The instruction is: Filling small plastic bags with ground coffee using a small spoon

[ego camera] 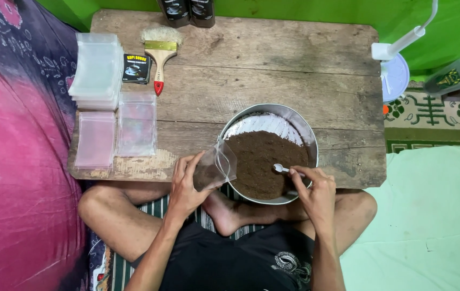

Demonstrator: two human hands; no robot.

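A round metal bowl of dark brown powder sits at the near edge of a low wooden table. My left hand holds a small clear plastic bag with some brown powder in it, tilted toward the bowl's left rim. My right hand pinches a small silver spoon, whose bowl rests on the powder. I sit cross-legged behind the table.
Stacks of empty clear bags and flat sleeves lie at the table's left. A black packet and a red-handled brush lie beside them. Two dark pouches stand at the far edge. A white lamp stand is at right.
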